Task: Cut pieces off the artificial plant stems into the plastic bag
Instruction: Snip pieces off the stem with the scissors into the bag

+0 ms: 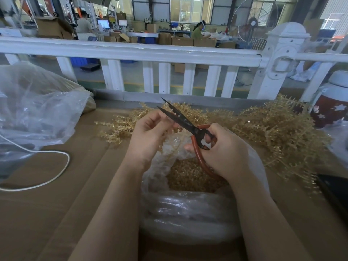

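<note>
Your plastic bag (188, 213) looks roughly half full; left hand (150, 136) pinches a stem, right hand (222, 147) grips open scissors (180, 119), big stem pile (273, 132) left.

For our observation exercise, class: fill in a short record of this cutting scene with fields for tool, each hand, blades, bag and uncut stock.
tool: black-bladed scissors with red-brown handles
right hand: grips the handles
left hand: pinches a pale gold plastic stem at the blades
blades: apart
bag: clear plastic bag below the hands, cut golden pieces inside
uncut stock: pile of golden artificial stems on the brown cardboard surface
</note>
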Demonstrator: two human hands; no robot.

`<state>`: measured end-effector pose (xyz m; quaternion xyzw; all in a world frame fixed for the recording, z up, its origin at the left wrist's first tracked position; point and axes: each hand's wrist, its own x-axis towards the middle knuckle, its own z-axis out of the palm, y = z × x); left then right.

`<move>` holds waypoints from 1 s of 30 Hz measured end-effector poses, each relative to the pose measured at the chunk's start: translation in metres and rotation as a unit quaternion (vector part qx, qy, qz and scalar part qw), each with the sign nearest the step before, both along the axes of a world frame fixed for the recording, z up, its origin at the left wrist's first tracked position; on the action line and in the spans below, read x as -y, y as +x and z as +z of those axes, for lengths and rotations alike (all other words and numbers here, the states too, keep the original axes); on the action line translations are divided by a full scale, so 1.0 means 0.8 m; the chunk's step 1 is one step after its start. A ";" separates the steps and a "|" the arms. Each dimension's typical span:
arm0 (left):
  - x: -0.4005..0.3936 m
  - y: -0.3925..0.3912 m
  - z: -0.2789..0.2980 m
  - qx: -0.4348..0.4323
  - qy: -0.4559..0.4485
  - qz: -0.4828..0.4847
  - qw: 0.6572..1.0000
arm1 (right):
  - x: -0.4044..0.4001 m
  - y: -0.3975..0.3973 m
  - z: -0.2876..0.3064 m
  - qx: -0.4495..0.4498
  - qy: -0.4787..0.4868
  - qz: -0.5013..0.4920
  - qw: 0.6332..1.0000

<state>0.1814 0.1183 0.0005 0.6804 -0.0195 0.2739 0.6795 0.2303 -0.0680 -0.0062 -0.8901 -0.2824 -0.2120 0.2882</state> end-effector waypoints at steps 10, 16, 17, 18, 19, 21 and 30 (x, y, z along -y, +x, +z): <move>-0.002 0.000 -0.001 -0.033 0.010 -0.030 0.999 | 0.000 -0.001 0.003 0.020 -0.019 0.000 1.000; -0.003 -0.001 -0.001 -0.039 0.012 -0.039 0.998 | -0.004 0.005 -0.006 0.021 0.001 -0.006 1.000; -0.003 -0.001 -0.002 -0.040 0.010 -0.039 0.998 | -0.005 0.005 -0.007 0.021 0.001 -0.008 1.000; -0.001 -0.001 -0.002 -0.039 0.006 -0.040 0.998 | -0.005 0.005 -0.007 0.021 0.002 -0.008 1.000; 0.001 -0.001 -0.001 -0.035 0.000 -0.040 0.999 | -0.004 0.005 -0.007 0.022 0.004 -0.005 1.000; 0.004 -0.001 0.001 -0.019 -0.017 -0.027 0.999 | -0.003 0.005 -0.006 0.024 0.002 -0.003 1.000; 0.001 0.001 -0.001 -0.017 0.004 0.026 1.000 | -0.003 0.003 -0.006 0.032 -0.001 0.000 0.999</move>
